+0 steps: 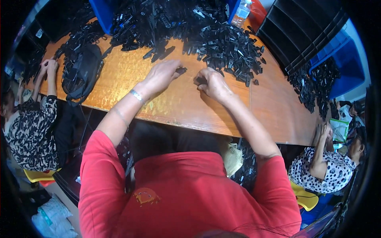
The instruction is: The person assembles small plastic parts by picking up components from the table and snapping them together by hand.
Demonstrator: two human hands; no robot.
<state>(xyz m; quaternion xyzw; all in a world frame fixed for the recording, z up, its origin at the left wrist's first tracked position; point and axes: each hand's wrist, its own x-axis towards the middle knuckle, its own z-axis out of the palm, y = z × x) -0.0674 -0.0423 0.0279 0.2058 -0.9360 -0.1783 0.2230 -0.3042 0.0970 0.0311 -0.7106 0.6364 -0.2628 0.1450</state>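
Note:
Both my hands are over the wooden table (174, 107), a short gap apart. Between the thumb and fingers of my left hand (160, 75) is a small black plastic part (181, 70). The fingers of my right hand (214, 84) are curled around another dark part (199, 81), mostly hidden by them. Just beyond the hands lies a large heap of small black plastic parts (234, 49), some of them clip-like. A few longer black parts (164, 52) have come to rest at its near edge, beyond my left hand.
A black bag (84, 71) lies left on the table. Blue bins (102, 16) border the heap; a clear bottle (241, 14) stands behind. Stacked black trays (301, 31) and another parts pile (313, 81) are at right. One person (33, 135) sits left, another (323, 168) right.

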